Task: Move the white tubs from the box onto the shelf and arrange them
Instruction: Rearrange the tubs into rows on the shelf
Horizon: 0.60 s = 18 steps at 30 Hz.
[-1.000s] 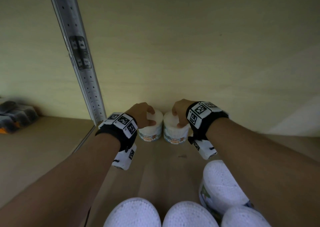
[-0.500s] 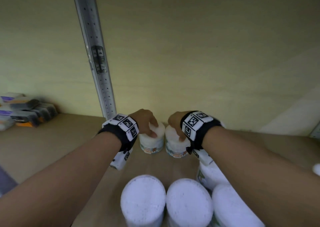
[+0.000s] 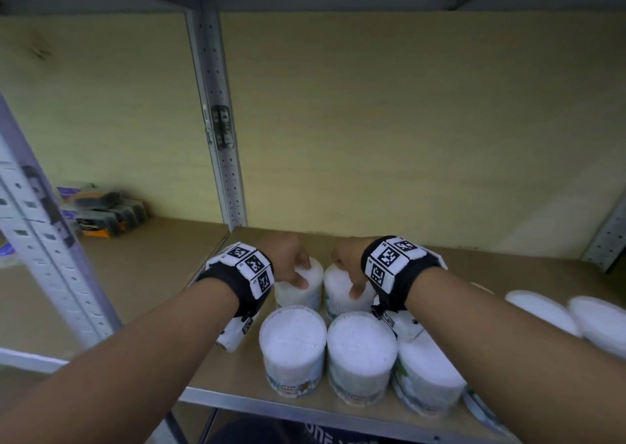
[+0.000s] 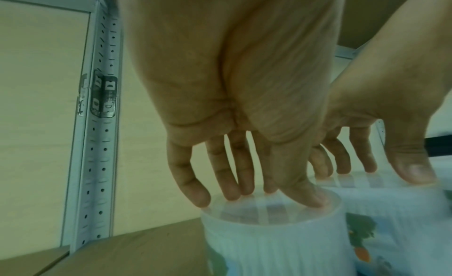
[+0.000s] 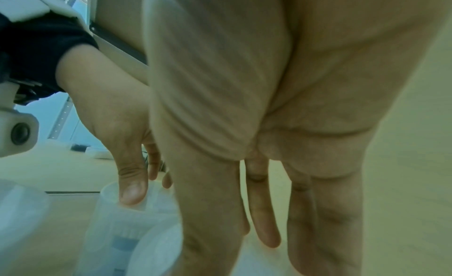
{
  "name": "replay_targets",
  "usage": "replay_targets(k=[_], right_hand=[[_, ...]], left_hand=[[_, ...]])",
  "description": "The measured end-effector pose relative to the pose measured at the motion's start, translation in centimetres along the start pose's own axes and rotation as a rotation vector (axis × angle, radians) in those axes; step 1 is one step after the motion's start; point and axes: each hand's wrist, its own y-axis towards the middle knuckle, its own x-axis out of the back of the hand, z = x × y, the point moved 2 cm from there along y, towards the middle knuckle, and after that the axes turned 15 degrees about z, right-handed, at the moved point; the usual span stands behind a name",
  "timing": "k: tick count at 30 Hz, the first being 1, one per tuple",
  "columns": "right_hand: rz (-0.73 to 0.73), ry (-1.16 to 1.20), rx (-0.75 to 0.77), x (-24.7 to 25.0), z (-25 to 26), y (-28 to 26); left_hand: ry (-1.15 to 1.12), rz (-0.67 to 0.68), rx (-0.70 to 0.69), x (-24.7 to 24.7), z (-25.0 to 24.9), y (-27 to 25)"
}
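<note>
Two white tubs stand side by side on the shelf board, just behind a front row of three tubs. My left hand grips the lid of the left tub from above; in the left wrist view the fingers and thumb sit on the rim of this tub. My right hand holds the right tub the same way, seen there as the right hand on its lid. In the right wrist view, my right hand hides its tub.
A perforated metal upright rises at the back left of the hands. Dark packets lie on the neighbouring shelf at the left. Two more white tubs lie at the right. The shelf's metal front edge runs below the front row.
Both hands and their two tubs have come from the back wall toward the front row. The head view has pulled back, showing more of the shelf and the front tubs.
</note>
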Motion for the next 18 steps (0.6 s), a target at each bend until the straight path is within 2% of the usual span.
replay_targets(k=[4,8,10,11,14,16,18], right_hand=[[-0.025,0.042,0.019,-0.3,0.6,-2.2],[-0.023,0.110,-0.030,-1.6,-0.4,0.0],[-0.005,0.146,0.005,-2.5,-0.8,0.6],[0.005,0.153,-0.001,-2.6,-0.6,-0.3],[-0.030,0.156,0.026,-1.3,2.1,-7.4],[-0.011,0.186,0.038,-1.5,2.5,-9.0],[-0.071,0.225,0.049,-1.5,2.5,-10.7]], left_hand=[[0.010,-0.008,0.011,-0.5,-0.5,-0.9],[0.002,-0.007,0.016,-0.9,-0.8,-1.3],[0.000,-0.007,0.021,-1.2,-1.0,-1.5],[0.003,-0.009,0.027,-1.2,-1.1,-1.7],[0.015,-0.014,0.042,-1.6,-1.2,-1.8],[0.029,-0.017,0.063,-1.8,-1.3,-2.2],[0.027,-0.037,0.080,-2.0,-1.5,-2.4]])
